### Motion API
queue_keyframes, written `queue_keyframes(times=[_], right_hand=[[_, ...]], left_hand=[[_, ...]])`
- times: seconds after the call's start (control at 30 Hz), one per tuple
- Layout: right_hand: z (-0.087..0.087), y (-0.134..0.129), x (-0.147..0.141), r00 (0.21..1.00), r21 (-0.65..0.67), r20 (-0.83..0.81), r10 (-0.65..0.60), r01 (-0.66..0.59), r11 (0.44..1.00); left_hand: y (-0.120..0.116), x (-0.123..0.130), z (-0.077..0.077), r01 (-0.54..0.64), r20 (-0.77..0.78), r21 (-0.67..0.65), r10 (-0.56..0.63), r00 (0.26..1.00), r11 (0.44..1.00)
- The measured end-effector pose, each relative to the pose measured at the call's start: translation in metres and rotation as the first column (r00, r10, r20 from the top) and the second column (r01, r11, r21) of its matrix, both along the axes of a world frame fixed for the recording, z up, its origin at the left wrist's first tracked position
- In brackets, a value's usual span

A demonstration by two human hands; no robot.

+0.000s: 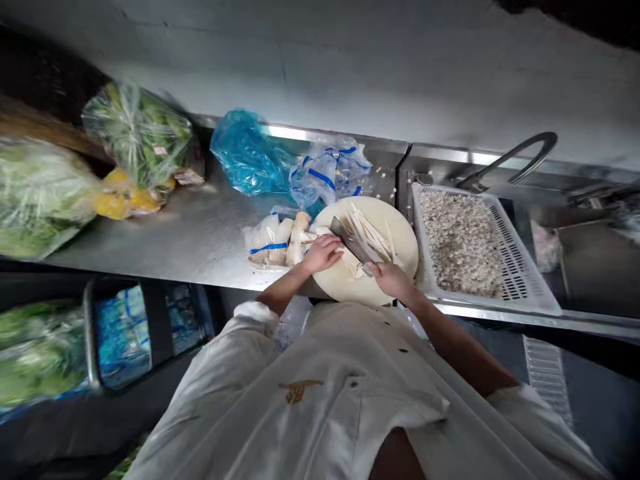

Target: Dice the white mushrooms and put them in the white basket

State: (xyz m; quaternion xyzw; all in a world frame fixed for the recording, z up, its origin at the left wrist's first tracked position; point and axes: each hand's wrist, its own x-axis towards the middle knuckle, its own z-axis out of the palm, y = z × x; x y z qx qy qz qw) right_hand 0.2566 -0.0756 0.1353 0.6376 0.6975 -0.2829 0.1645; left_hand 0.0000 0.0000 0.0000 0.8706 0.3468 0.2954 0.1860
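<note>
A round cream cutting board [405, 243] lies on the counter in front of me. My right hand [393, 279] grips the handle of a cleaver [350, 241], its blade angled up and left across the board. My left hand [324, 253] is pressed, fingers curled, on a pale mushroom piece, probably king oyster mushroom, left of the blade. Cut pale slices [352, 263] lie just under the cleaver. Beyond it is a heap of long pale strips [373, 230]. Whole king oyster mushrooms [299, 235] rest left of the board, beside a clear bag [267, 241] holding more.
Behind the board are a blue plastic bag [247, 157] and crumpled clear packaging [333, 170]. A white perforated basket [530, 287] of small chopped pieces stands at the right, below a curved faucet [535, 147]. Bagged greens [145, 137] and yellow produce [117, 200] are at the left.
</note>
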Motion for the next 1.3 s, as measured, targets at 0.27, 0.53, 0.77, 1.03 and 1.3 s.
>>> queue_keyframes(times=[0.27, 0.53, 0.77, 1.03, 1.3], right_hand=[[0.035, -0.020, 0.000, 0.999, 0.102, 0.041, -0.019, 0.015, 0.995], [-0.002, -0.004, -0.018, 0.997, -0.021, 0.013, -0.082, 0.082, 0.996], [-0.034, 0.004, -0.025, 0.994, 0.005, -0.076, -0.078, 0.079, 0.997], [-0.040, 0.001, -0.001, 0.985, -0.003, -0.139, -0.100, 0.101, 0.995], [-0.044, 0.016, 0.004, 0.966, 0.060, -0.200, -0.164, 0.179, 0.982]], left_hand=[[-0.005, -0.006, -0.002, -0.106, -0.024, 0.000, 0.106, 0.994, 0.994], [-0.002, -0.006, -0.007, -0.092, 0.011, -0.052, 0.092, 0.996, 0.994], [-0.001, -0.006, -0.003, -0.118, -0.007, -0.045, 0.118, 0.993, 0.992], [0.012, -0.018, 0.014, -0.039, -0.019, -0.084, 0.038, 0.999, 0.996], [0.045, -0.035, 0.043, 0.100, -0.228, -0.094, -0.119, 0.966, 0.991]])
